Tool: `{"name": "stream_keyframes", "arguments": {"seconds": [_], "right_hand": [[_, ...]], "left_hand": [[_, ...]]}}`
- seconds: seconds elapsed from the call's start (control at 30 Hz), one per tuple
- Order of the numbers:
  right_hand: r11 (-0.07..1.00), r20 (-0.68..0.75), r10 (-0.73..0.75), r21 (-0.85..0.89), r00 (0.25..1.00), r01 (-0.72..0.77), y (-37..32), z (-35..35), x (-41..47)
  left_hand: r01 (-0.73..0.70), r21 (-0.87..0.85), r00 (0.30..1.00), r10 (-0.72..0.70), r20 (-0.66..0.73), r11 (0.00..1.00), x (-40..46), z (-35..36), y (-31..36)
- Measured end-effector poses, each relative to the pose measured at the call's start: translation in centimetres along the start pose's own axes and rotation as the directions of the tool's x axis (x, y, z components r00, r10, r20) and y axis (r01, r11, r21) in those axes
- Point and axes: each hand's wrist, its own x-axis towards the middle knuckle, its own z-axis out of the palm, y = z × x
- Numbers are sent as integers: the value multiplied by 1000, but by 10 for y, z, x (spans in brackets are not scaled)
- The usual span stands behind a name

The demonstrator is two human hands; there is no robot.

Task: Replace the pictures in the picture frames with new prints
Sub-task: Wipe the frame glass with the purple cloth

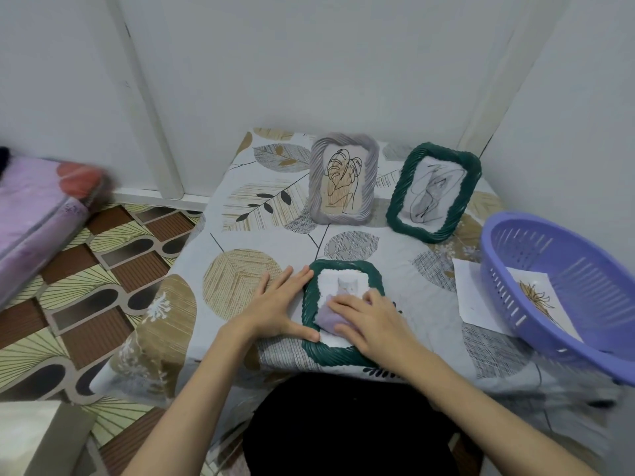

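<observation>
Frame in work: green frame (342, 312), lower middle, cat print in, right hand (369, 319) flat on purple cloth (330, 316)
Left hand (280, 305): flat, steadying
Left: maybe two standing frames (343, 178)

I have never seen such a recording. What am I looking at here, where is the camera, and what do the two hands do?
There is no machine: a person works with bare hands, and one camera worn on the head looks down at them. On the leaf-patterned tablecloth lies a dark green woven picture frame showing a cat print. The left hand rests flat against its left edge. The right hand presses a pale purple cloth on the frame's front. Behind stand a grey woven frame and a second green woven frame, each with a line drawing. On the right, a purple plastic basket holds a flower print.
</observation>
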Motion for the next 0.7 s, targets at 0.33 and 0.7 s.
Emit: {"name": "stream_keyframes", "arguments": {"seconds": [0.33, 0.7], "right_hand": [[974, 52, 202, 97, 978, -206, -16, 9, 36], [848, 5, 524, -92, 851, -522, 1, 8, 42]], "left_hand": [[22, 26, 1000, -22, -12, 999, -3, 1, 3], [26, 11, 1000, -26, 10, 1000, -2, 0, 4]]}}
